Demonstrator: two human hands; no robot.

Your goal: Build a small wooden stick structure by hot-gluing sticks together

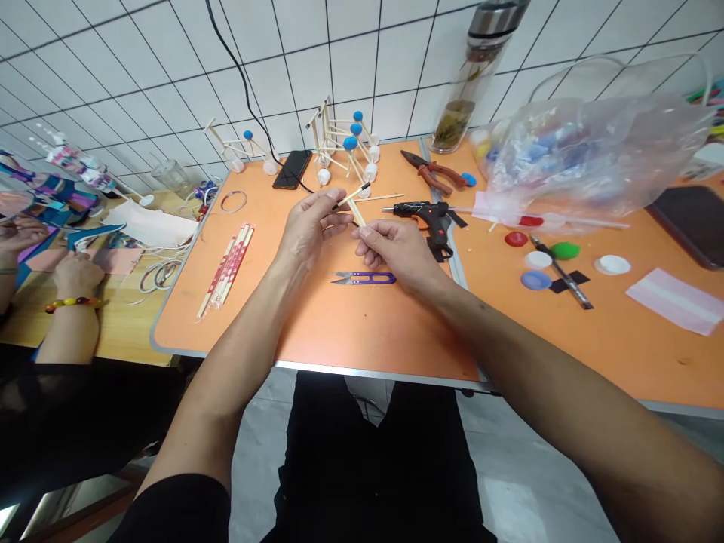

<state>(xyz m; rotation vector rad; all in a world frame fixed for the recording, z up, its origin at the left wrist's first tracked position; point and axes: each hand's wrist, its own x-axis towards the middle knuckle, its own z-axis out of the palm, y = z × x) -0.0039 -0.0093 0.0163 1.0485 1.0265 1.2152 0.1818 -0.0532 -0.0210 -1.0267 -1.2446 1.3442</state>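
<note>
Above the orange table [339, 332], my left hand [305, 230] pinches a thin wooden stick [356, 194] with dark ends. My right hand [396, 249] grips a short pale stick [357, 214], whose far end meets the first stick at an angle. Whether the two are joined I cannot tell. Just below my hands lie thread snips [367, 278] with purple handles. A black glue gun [421, 215] rests beyond my right hand, beside a loose stick [385, 197]. Behind my hands stand small stick frames [339, 143] with blue balls and white caps.
Red-handled pliers [438, 172], a glass bottle [458, 98] and a bulging plastic bag [588, 158] are at the back right. Coloured caps [536, 280] and a pen [562, 275] lie right. Wrapped chopsticks [227, 271] and a phone [292, 169] lie left. Another person's hands [76, 275] work far left.
</note>
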